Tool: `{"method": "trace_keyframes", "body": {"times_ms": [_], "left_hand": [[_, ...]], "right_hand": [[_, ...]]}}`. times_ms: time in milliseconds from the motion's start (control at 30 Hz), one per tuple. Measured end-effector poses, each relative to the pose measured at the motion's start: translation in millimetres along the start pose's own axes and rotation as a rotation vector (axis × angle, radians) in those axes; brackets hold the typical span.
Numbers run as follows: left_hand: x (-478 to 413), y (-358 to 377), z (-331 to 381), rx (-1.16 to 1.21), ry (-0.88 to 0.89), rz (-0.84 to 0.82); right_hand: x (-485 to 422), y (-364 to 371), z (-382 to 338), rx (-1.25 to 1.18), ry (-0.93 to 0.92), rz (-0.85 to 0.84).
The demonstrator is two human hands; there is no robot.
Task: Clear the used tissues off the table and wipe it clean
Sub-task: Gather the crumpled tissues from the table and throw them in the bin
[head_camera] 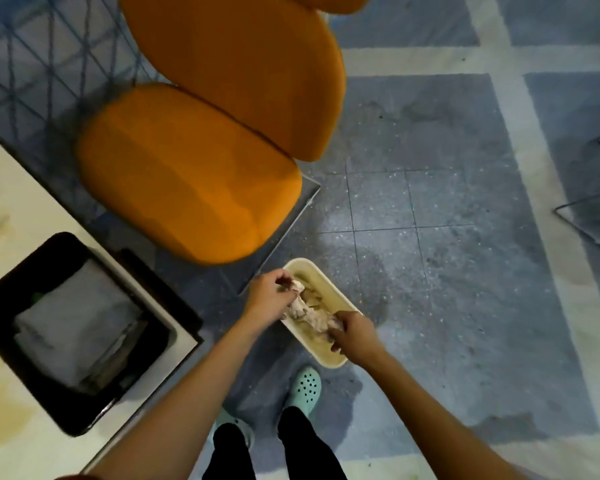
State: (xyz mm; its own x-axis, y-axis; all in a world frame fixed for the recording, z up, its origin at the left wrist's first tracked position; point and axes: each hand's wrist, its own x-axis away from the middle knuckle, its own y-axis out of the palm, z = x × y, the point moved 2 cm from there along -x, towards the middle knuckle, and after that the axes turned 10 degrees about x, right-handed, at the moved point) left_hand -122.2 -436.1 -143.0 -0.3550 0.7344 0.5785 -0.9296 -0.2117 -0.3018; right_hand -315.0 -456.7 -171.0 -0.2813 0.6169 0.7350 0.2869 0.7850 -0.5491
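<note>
Both hands holding pale wad (307, 315) over cream tub (330, 362) on floor.
Left hand (269, 294) pinches wad's far end; right hand (352, 332) curled round near end. Stained table (21, 209) at left.

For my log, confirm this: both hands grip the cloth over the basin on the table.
Not quite: the basin sits on the floor, not the table, as the head view shows. The left hand and right hand do grip the cloth over it.
</note>
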Motion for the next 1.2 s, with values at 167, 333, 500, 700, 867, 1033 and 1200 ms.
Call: {"method": "trace_keyframes", "body": {"times_ms": [167, 333, 500, 700, 867, 1033, 1200], "left_hand": [[-48, 39, -36, -0.121, -0.033, -0.052], [-60, 56, -63, -0.026, -0.126, -0.032], [-72, 58, -89, -0.1, -0.098, -0.011], [-66, 55, -100, -0.059, -0.042, -0.074], [-33, 47, -100, 0.238, -0.095, -0.062], [7, 29, -86, 0.364, -0.081, 0.019], [52, 2, -59, 0.354, -0.003, 0.077]], "right_hand": [[-55, 37, 36, 0.05, 0.044, -0.002], [-83, 54, 60, 0.084, 0.077, -0.019], [-98, 62, 71, 0.128, 0.081, -0.039], [-94, 61, 60, 0.218, 0.027, 0.008], [-69, 55, 38, 0.157, -0.056, 0.087], [-30, 41, 1, 0.05, -0.17, 0.22], [20, 28, -37, -0.031, -0.256, 0.283]]}}
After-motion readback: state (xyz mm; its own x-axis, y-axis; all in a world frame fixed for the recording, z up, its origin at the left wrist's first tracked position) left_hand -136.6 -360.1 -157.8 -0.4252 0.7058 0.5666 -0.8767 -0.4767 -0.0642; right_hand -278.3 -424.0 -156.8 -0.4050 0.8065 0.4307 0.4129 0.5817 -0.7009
